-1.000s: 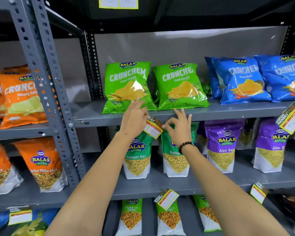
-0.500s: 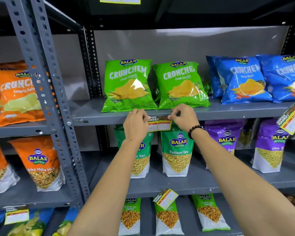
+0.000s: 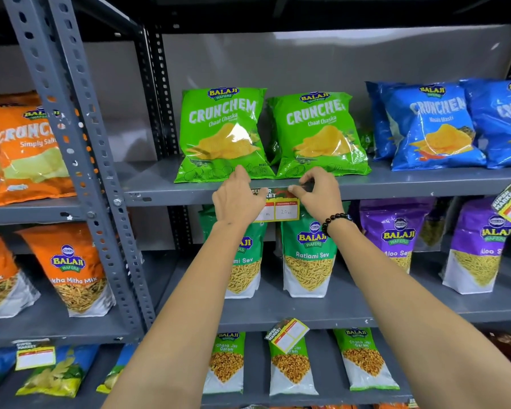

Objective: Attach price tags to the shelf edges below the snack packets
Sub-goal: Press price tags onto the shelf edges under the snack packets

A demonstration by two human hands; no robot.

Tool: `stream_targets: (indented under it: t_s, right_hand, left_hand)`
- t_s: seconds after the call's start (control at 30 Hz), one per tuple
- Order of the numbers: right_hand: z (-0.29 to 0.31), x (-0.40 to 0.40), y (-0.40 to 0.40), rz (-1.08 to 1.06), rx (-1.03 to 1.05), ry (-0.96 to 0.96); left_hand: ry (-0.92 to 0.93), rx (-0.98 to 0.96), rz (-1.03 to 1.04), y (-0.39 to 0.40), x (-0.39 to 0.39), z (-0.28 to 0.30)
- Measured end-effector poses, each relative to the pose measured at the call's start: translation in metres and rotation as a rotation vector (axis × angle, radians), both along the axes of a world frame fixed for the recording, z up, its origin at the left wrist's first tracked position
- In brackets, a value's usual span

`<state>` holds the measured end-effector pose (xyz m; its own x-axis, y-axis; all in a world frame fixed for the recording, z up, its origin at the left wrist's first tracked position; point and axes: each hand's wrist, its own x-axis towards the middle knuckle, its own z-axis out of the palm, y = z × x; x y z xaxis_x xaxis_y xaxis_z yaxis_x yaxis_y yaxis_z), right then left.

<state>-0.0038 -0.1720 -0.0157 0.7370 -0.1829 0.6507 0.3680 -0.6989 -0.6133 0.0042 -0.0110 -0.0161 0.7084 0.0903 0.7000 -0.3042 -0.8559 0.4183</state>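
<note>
Both hands pinch the flat paper price tag (image 3: 281, 209) against the grey metal shelf edge (image 3: 171, 196): left hand (image 3: 238, 199) on its left side, right hand (image 3: 319, 193) on its top right. Shiny green chip packets (image 3: 223, 134) sit just above.

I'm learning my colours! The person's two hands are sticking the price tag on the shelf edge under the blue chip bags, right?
Not blue. The head view shows both hands, left hand and right hand, pressing the price tag under the green chip bags.
</note>
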Motion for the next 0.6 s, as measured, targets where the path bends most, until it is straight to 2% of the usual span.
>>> stream_targets:
  t_s: [0.4,0.5,0.6]
  right_hand:
    - [-0.012,0.006,0.013,-0.134,-0.071,-0.085]
    - [-0.035,-0.007,0.013,-0.107,-0.105,-0.176]
    - [-0.084,-0.023,0.011,-0.154,-0.205,-0.242]
  left_hand:
    - [0.021,-0.007,0.039,-0.01,0.002,0.001]
    - [-0.082,-0.046,-0.067,-0.004,-0.01,-0.025]
    - [-0.152,-0.02,-0.031,0.0,-0.029,-0.078]
